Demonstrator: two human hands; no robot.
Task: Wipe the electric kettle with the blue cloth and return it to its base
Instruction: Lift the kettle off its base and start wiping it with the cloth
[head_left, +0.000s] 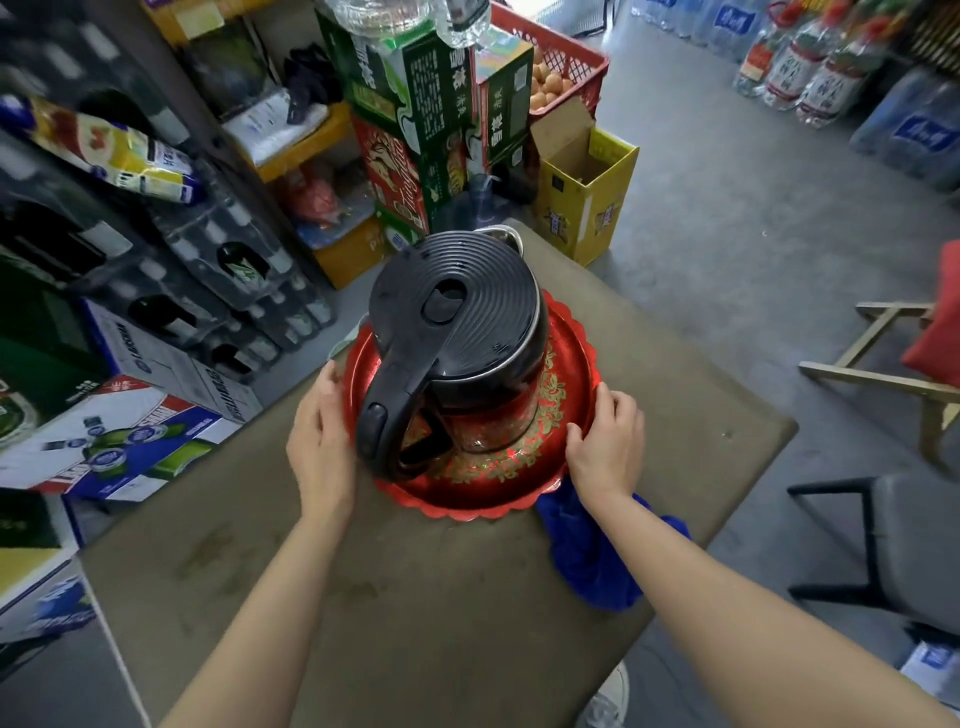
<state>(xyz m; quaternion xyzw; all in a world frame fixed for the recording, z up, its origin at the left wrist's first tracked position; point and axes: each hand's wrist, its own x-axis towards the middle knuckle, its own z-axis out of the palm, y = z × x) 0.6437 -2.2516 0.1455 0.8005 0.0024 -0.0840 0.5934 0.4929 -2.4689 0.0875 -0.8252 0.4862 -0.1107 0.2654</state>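
While our two hands rest on the rim of the red tray (582, 358), the kettle (457, 343) stands on it in the middle of the desk (415, 597). Our left hand (319, 441) lies flat and open against the tray's left edge. Our right hand (605, 441) curls loosely over the right edge, with fingers on the rim. Neither hand holds the kettle or the cloth (587, 561). The cloth lies bunched on the desk just under our right wrist, touching the tray's near edge. We cannot see the base under the kettle, so we cannot tell if the kettle sits on it. We think the wiping has not begun and we are only setting the tray straight. Next we would let go of the tray, pick up the cloth with one hand, and take the kettle's handle (379, 415) with the other.
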